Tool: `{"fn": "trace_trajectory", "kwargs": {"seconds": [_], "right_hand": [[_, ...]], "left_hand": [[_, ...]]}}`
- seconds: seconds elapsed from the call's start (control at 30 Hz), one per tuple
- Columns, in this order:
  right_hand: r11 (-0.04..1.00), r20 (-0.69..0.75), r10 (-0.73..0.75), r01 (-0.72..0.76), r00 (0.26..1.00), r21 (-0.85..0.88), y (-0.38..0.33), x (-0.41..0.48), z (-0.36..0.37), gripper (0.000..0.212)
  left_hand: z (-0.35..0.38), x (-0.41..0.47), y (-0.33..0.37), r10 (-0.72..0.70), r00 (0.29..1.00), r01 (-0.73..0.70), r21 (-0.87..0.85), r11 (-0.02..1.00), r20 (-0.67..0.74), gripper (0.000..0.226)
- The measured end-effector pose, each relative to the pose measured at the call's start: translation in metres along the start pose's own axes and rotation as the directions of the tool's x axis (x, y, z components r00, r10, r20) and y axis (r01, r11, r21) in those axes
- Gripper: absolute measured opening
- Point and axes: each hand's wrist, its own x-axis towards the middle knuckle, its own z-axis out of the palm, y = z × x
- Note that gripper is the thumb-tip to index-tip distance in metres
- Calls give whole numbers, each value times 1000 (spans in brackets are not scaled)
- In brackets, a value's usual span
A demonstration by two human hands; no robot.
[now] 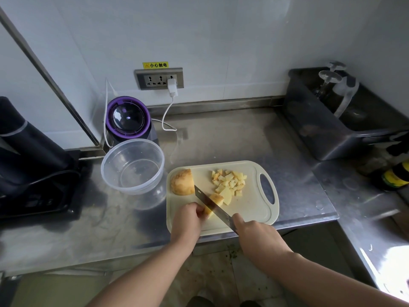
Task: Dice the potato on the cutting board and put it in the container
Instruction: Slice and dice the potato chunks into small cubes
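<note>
A pale cutting board (250, 209) lies at the steel counter's front edge. A potato half (182, 182) sits cut side down at its far left corner. Several potato dice (230, 180) are heaped in the middle. My left hand (188, 220) holds a potato piece (215, 199) down with curled fingers. My right hand (254, 233) grips the handle of a knife (212, 204), whose blade lies across that piece. A slice (226, 194) rests just right of the blade. The clear round container (132, 166) stands to the left of the board with nothing in it.
A purple-topped appliance (128, 118) stands behind the container, a white cable (166, 116) running to the wall socket. A dark appliance (28, 156) sits at far left. A dark bin (332, 120) with glassware stands back right, bottles (396, 176) beside it.
</note>
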Motion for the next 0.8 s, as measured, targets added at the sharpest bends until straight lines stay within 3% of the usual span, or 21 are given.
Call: {"fn": "trace_trajectory", "kwargs": {"seconds": [0.37, 0.8], "right_hand": [[1000, 58, -23, 23, 998, -10, -9, 19, 8, 50], [1000, -67, -16, 17, 998, 9, 1, 5, 9, 45]], "left_hand": [[2, -1, -2, 18, 1000, -18, 30, 999, 0, 11], [4, -4, -4, -8, 1000, 8, -2, 1000, -24, 18]]}}
